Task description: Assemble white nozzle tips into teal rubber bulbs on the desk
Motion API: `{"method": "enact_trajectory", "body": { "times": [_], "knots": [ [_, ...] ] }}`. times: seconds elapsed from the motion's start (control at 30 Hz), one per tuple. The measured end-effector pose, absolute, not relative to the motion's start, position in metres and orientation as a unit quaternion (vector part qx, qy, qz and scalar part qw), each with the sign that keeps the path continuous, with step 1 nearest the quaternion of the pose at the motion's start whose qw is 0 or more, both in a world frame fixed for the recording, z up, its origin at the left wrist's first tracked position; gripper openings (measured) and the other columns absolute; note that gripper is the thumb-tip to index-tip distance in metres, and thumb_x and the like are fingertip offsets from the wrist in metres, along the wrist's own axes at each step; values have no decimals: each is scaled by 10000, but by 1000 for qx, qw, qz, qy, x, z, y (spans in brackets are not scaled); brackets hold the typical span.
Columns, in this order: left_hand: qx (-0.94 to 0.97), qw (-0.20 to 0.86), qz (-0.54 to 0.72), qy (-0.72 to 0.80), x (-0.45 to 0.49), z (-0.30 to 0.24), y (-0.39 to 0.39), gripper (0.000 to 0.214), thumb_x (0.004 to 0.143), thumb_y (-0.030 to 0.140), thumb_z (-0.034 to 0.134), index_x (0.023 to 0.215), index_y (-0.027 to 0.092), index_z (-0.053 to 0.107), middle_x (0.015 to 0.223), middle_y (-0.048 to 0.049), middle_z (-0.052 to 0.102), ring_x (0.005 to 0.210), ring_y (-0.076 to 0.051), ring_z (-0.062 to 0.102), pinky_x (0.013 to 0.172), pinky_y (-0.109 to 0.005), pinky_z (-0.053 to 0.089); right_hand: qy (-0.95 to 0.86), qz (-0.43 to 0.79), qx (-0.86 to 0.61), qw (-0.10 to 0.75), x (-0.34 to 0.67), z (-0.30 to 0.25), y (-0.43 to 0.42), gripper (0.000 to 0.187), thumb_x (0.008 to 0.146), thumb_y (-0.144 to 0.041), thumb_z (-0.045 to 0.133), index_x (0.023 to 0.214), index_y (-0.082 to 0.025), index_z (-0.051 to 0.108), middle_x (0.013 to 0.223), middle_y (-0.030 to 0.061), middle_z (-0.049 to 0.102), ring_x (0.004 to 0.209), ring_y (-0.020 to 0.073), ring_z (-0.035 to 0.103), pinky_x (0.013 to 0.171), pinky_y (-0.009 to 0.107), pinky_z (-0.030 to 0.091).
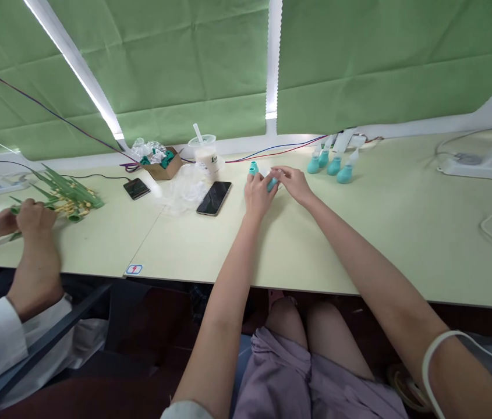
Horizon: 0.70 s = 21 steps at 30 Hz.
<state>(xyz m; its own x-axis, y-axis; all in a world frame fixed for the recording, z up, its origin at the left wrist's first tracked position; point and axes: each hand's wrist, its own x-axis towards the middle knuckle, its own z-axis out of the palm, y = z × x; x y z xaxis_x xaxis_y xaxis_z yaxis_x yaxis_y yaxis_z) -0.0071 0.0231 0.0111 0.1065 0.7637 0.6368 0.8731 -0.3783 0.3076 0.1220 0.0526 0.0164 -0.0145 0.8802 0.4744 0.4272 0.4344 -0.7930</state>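
Both my arms reach forward over the pale green table [298, 250]. My left hand [258, 195] is closed round a small teal rubber bulb [272, 184]. My right hand [291, 181] pinches the same piece from the right side, fingers pressed together. Another teal bulb [253, 168] stands on the table just behind my left hand. Several finished teal bulbs with clear tips [332, 163] stand in a group to the right, near the window ledge.
A black phone [214, 198] lies left of my hands, beside clear plastic bags [182, 189], a lidded drink cup [206, 155] and a cardboard box of parts [162, 163]. A second phone [136, 188] lies further left. A co-worker's hands [25, 218] handle green stems. A power strip [481, 166] sits at right.
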Motion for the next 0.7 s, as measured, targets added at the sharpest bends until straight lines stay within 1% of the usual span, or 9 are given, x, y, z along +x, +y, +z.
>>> {"method": "enact_trajectory", "body": {
  "times": [0.07, 0.13, 0.23, 0.3, 0.4, 0.53, 0.63, 0.7],
  "knots": [
    [-757, 89, -357, -541, -4, 10, 21, 334, 853, 447, 492, 1031, 192, 616, 1013, -118, 556, 1035, -257, 470, 836, -345, 375, -622, 326, -457, 546, 127, 8, 49, 483, 663, -532, 676, 975, -163, 677, 890, 58, 704, 809, 199, 638, 767, 341, 505],
    [-760, 92, -352, -539, -3, 10, 19, 343, 841, 462, 503, 995, 175, 613, 1045, -129, 540, 1061, -270, 466, 854, -355, 374, -572, 403, -428, 571, 131, 2, 47, 514, 568, -510, 750, 927, -148, 683, 851, 63, 709, 815, 199, 648, 789, 353, 527],
    [-762, 72, -361, -532, -3, 13, 17, 328, 830, 456, 527, 979, 173, 600, 1060, -129, 542, 1071, -262, 478, 877, -350, 384, -539, 464, -390, 585, 135, 1, 46, 487, 518, -483, 785, 859, -149, 686, 829, 64, 713, 810, 196, 658, 818, 375, 541],
    [-769, 37, -368, -521, -3, 14, 16, 286, 845, 413, 524, 1014, 190, 582, 1076, -114, 550, 1044, -229, 512, 871, -327, 402, -530, 450, -395, 601, 138, 3, 48, 449, 500, -448, 801, 820, -156, 680, 831, 62, 714, 817, 196, 661, 839, 379, 538],
    [-781, -14, -355, -515, -2, 15, 17, 224, 867, 350, 503, 1022, 198, 562, 1033, -84, 585, 965, -188, 566, 840, -298, 427, -528, 419, -405, 618, 143, 3, 51, 409, 493, -391, 809, 806, -164, 674, 842, 59, 714, 826, 190, 663, 866, 372, 526],
    [-770, 1, -345, -536, 1, 12, 17, 185, 845, 320, 535, 972, 185, 539, 989, -85, 604, 966, -202, 572, 803, -291, 434, -550, 443, -409, 578, 148, 4, 52, 384, 506, -358, 795, 811, -155, 681, 749, 48, 705, 733, 180, 661, 786, 360, 550],
    [-760, 9, -336, -557, 3, 11, 17, 180, 830, 322, 553, 938, 183, 518, 936, -89, 620, 952, -219, 577, 769, -293, 434, -575, 392, -426, 578, 145, 9, 49, 330, 494, -325, 789, 760, -160, 683, 694, 30, 692, 690, 183, 655, 743, 346, 548],
    [-749, 8, -334, -572, 2, 12, 17, 165, 834, 330, 546, 907, 187, 510, 899, -86, 628, 910, -218, 588, 752, -294, 431, -590, 347, -430, 589, 140, 13, 46, 275, 517, -308, 765, 737, -166, 684, 678, 19, 688, 680, 186, 654, 727, 333, 540]
  ]
}}
